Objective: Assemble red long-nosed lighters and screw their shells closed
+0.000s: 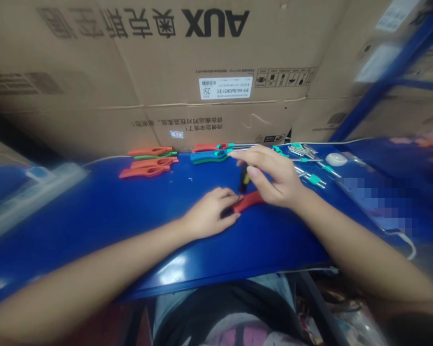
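Low over the blue table, my left hand [212, 214] is closed on the left end of a red lighter handle [250, 201], pinching it between thumb and fingers. My right hand [274, 175] is wrapped round a screwdriver [244, 179] with a black and yellow grip, held about upright above that handle. Its tip meets the red piece near my left fingertips, though the exact contact is too small to make out. The right end of the handle is hidden under my right hand.
Orange lighter handles [149, 169] lie at the back left. Lighters with blue bodies [207, 156] and metal tubes lie mid-back. Loose tubes with teal parts [314, 179] and a white round object [336, 159] are at right. A large cardboard box [159, 72] stands behind; a power strip [39, 192] lies left.
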{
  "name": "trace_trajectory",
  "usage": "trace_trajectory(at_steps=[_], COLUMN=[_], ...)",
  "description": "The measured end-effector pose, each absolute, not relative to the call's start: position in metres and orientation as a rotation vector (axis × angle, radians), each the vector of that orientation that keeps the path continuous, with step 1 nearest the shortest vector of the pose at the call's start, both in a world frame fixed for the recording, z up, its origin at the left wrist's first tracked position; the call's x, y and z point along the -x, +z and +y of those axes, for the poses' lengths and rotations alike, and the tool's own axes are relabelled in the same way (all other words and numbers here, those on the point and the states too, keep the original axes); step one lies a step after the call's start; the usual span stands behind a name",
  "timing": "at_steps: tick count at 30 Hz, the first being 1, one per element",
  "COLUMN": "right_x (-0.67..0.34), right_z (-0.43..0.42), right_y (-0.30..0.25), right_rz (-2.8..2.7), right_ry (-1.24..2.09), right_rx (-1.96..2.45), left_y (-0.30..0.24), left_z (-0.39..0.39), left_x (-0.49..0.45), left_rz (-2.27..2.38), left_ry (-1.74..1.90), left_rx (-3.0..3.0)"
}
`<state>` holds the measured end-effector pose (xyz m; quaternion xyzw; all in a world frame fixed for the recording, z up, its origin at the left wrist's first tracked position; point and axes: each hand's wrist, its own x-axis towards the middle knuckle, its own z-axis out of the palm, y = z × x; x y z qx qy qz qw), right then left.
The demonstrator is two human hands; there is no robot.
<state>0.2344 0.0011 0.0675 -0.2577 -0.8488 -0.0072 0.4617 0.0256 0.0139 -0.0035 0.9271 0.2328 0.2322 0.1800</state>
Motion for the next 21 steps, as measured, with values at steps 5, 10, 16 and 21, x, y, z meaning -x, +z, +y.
trace_trajectory(at_steps=[5, 10, 16, 21], right_x=[-0.2334, -0.2356, -0.2326, -0.2331], right_z=[0.0017, 0.0021, 0.0031, 0.0018], right_y=[0.0657, 0.065, 0.0632, 0.0661], right_rz=[-2.069, -2.066, -1.971, -2.02], right_ry=[0.201, 0.037, 0.097, 0.043], right_rx=[0.699, 0.712, 0.678, 0.641], left_y=[-0.0033, -0.0044, -0.0039, -0.0038], left_z=[0.0142, 0.0143, 0.014, 0.014], left_x=[-0.0258, -0.0253, -0.0255, -0.0258], left_rz=[0.658, 0.647, 0.649, 0.648], left_ry=[0.648, 0.653, 0.645, 0.648], left_rx=[-2.619, -2.607, -2.608, -2.607])
